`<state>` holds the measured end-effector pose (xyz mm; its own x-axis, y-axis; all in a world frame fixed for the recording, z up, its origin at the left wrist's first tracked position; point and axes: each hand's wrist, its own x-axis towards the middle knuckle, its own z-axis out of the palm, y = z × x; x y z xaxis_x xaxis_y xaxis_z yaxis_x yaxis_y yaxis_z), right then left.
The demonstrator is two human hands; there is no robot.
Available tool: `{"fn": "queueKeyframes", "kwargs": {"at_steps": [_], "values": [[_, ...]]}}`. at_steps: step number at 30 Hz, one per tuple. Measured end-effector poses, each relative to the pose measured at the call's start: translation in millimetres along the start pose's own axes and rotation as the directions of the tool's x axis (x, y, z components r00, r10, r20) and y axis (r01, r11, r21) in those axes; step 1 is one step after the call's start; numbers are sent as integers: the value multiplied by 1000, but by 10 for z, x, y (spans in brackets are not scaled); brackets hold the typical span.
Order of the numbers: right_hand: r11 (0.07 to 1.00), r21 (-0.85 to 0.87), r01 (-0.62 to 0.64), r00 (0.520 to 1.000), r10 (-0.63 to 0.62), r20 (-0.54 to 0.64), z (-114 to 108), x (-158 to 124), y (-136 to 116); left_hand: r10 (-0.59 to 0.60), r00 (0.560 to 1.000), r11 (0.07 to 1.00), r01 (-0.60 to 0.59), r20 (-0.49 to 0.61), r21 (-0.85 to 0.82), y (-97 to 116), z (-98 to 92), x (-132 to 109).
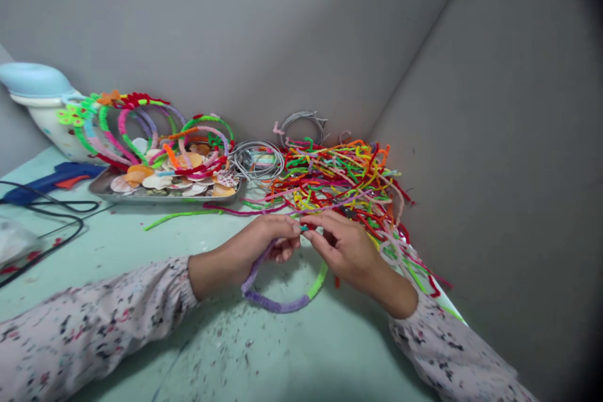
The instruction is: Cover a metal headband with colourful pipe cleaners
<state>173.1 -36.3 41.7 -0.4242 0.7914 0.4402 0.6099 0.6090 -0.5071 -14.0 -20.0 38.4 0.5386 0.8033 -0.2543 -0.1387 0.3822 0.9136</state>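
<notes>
A hoop wrapped in purple and bright green pipe cleaner (pixel 277 306) hangs in a curve below my two hands, just above the table. My left hand (pixel 264 242) is closed on its purple left side, with thumb and finger pinched near the top. A short teal bit of pipe cleaner (pixel 304 228) shows between my fingertips. My right hand (pixel 348 248) pinches it from the other side, close to the hoop's green end. My fingers hide the top of the hoop.
Behind my hands lies a heap of coloured pipe cleaners (pixel 339 176), beside grey wire coils (pixel 258 160). A metal tray (pixel 164 198) holds shells and wrapped hoops. At left are a blue glue gun (pixel 51 181), a black cord (pixel 78 226) and a pale container with a blue lid (pixel 35 80).
</notes>
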Motion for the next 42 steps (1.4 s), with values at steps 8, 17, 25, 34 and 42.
{"fn": "queueKeyframes", "kwargs": {"at_steps": [8, 17, 25, 34, 42], "values": [[1000, 17, -13, 1000, 14, -16, 31, -1, 50, -116, 988, 960, 138, 105, -245, -8, -96, 100], [999, 41, -16, 999, 18, -36, 31, -4, 55, -81, 988, 980, 102, 128, -170, -46, -144, 136], [999, 32, -11, 1000, 12, -28, 39, -10, 33, 36, 996, 997, -29, 88, -75, -154, -166, 168], [1000, -6, 25, 999, -25, -24, 83, -29, 76, 61, 996, 997, -57, 68, -58, -170, -169, 164], [997, -43, 68, 997, -69, -26, 153, -57, 107, -44, 998, 981, 51, 41, -186, -175, -172, 178]]}}
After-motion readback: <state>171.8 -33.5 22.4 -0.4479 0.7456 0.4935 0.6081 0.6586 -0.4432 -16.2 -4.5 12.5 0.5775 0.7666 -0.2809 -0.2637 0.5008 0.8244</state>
